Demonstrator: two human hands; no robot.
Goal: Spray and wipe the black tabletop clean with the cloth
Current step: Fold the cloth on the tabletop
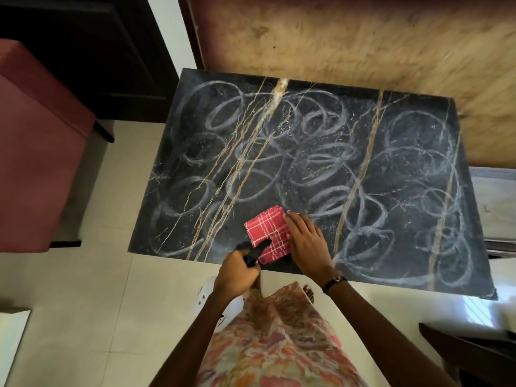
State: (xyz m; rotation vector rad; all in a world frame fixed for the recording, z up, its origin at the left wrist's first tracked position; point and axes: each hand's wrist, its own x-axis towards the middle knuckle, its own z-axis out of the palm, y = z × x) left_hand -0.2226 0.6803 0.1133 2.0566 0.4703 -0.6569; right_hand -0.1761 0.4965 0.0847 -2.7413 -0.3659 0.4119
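Near counter (391,163) edge | left hand (237,272) grips spray bottle (252,254) | right hand (305,241) flat on cloth (268,233) — advice: mist the chalky swirls (315,174) first, then wipe with overlapping strokes.

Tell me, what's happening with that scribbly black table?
A person stands at the near edge of the black tabletop, which is covered in white swirly marks. Their left hand grips a spray bottle with a black nozzle, pointed toward the table. Their right hand rests on a folded red checked cloth lying near the table's front edge. The swirls look untouched, so the wiping has hardly begun.
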